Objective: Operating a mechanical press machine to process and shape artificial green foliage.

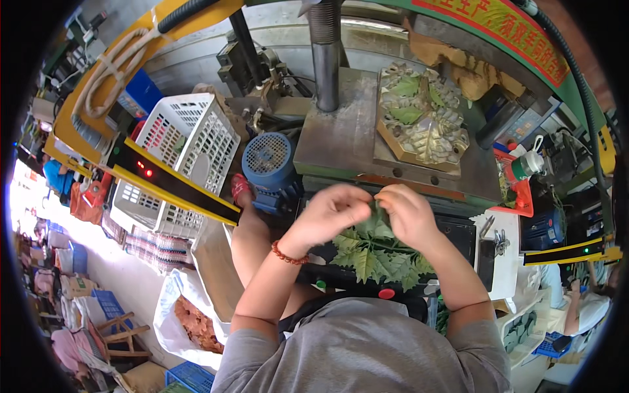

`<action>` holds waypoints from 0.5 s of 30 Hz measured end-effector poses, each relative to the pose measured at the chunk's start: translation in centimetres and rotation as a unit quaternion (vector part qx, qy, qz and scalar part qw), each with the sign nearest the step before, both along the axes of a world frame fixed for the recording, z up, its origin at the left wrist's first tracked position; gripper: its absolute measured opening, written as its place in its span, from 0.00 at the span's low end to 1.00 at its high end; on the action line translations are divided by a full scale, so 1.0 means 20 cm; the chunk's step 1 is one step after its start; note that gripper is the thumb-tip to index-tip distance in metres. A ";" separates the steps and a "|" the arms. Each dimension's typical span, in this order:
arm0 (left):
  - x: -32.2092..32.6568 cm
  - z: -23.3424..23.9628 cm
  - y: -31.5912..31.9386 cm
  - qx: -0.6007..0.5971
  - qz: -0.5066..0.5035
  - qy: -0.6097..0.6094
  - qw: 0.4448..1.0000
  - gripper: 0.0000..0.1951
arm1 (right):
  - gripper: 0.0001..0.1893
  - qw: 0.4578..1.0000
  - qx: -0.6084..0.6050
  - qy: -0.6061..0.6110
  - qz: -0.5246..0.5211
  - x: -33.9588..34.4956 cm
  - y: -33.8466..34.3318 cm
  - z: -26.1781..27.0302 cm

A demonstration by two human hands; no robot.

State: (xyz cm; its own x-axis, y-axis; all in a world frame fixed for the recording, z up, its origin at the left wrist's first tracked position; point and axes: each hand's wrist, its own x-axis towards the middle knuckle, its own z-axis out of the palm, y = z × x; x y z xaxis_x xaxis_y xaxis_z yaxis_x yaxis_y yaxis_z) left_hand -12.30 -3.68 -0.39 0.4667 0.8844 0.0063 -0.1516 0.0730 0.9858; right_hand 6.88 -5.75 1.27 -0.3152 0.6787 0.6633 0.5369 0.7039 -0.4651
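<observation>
My left hand and my right hand meet in front of me, thumbs and fingers pinching a green artificial leaf that hangs between them. Just below lies a pile of green artificial leaves on a black surface close to my lap. Beyond my hands, a metal leaf mould rests on the steel bed of a press. A few green leaf pieces lie on the mould.
A steel column stands left of the mould. Yellow-edged sensor bars flank me. To the left are a blue motor and white plastic crates. Scissors lie on a white board at right. Another person sits far right.
</observation>
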 end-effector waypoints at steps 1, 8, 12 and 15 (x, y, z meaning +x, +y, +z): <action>0.03 0.03 -0.01 -0.002 -0.057 0.009 0.998 0.05 | 0.07 0.999 0.039 -0.019 -0.022 0.00 -0.01 0.00; -0.02 -0.09 0.09 -0.082 0.178 -0.021 0.980 0.05 | 0.03 0.978 0.140 -0.002 -0.157 0.19 -0.04 0.08; 0.07 -0.08 0.10 -0.023 0.185 -0.012 0.982 0.05 | 0.10 0.943 0.039 0.065 -0.325 0.46 0.31 0.18; 0.16 -0.04 0.10 0.036 0.151 0.021 0.988 0.05 | 0.09 0.921 0.107 -0.042 -0.373 0.71 0.59 0.04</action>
State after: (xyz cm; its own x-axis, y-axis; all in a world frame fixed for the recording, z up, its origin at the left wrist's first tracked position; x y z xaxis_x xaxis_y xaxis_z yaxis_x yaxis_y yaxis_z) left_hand -9.13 -1.75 -1.21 0.1825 0.9813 0.0611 -0.1154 -0.0404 0.9925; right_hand 21.07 6.09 2.15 0.1288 0.5834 0.8019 0.9358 0.1960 -0.2929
